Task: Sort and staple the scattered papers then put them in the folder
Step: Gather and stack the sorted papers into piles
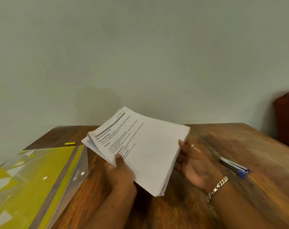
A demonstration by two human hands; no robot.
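Observation:
A thick stack of white printed papers (145, 146) is lifted above the wooden table (239, 142), tilted toward me. My left hand (119, 172) grips its near left edge, thumb on the top sheet. My right hand (192, 164) holds the stack's right edge, with the thumb at the top of the edge and the other fingers beneath it. A silver and blue stapler (234, 166) lies on the table to the right of my right hand. A clear plastic folder with yellow contents (33, 179) lies flat at the left.
A small yellow highlighter cap or marker (70, 143) lies on the table beyond the folder. A dark red-brown object (287, 116) stands at the far right edge. A plain pale wall rises behind the table.

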